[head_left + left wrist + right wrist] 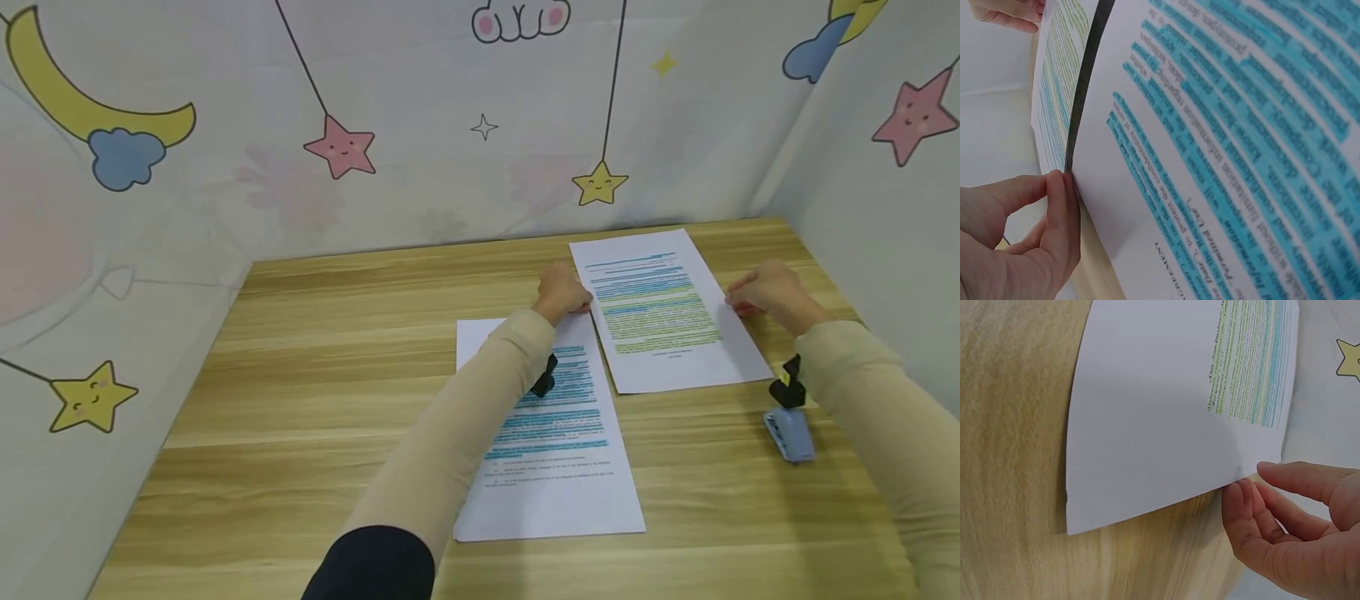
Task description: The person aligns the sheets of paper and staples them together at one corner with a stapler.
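Note:
A printed sheet of paper (652,308) with blue and green highlighting lies at the back right of the table. My left hand (561,292) pinches its left edge between thumb and fingers, as the left wrist view shows at the hand (1035,231). At the opposite edge my right hand (772,293) holds the paper, its thumb at the rim and curled fingers (1238,506) below in the right wrist view. A second sheet with blue highlighting (555,500) lies nearer, partly hidden under my left forearm.
A small light-blue stapler (790,435) stands on the wooden table (300,400) at the right, beside my right forearm. White curtains (420,83) printed with stars and clouds rise behind the table and along its sides.

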A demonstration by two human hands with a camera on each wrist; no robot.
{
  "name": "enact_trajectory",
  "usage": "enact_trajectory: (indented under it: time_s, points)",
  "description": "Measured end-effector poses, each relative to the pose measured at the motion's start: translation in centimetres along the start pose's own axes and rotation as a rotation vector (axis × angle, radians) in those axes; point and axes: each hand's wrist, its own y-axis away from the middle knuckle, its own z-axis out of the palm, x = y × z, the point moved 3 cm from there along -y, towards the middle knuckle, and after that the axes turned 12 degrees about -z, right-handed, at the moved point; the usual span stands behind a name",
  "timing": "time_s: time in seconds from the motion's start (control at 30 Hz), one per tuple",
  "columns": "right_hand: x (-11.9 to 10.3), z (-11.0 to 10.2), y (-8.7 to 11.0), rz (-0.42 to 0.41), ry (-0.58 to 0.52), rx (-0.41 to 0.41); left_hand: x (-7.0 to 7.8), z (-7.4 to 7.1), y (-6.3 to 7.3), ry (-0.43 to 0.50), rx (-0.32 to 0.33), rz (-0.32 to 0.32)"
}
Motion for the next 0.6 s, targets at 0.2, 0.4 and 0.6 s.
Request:
enact_trajectory:
  time_s: [0.2,0.4,0.6]
  points:
    - [-0.1,-0.02,-0.04,-0.004,-0.012,0.035,0.02,-0.01,0.06,0.034,0.017,0.009]
    - [-0.12,-0.03,0.01,-0.013,-0.019,0.053,0.03,0.09,0.27,0.146,0.016,0.011]
    - [0.03,-0.07,0.1,-0.05,-0.028,0.066,-0.09,0.18,0.12,0.173,0.014,0.024]
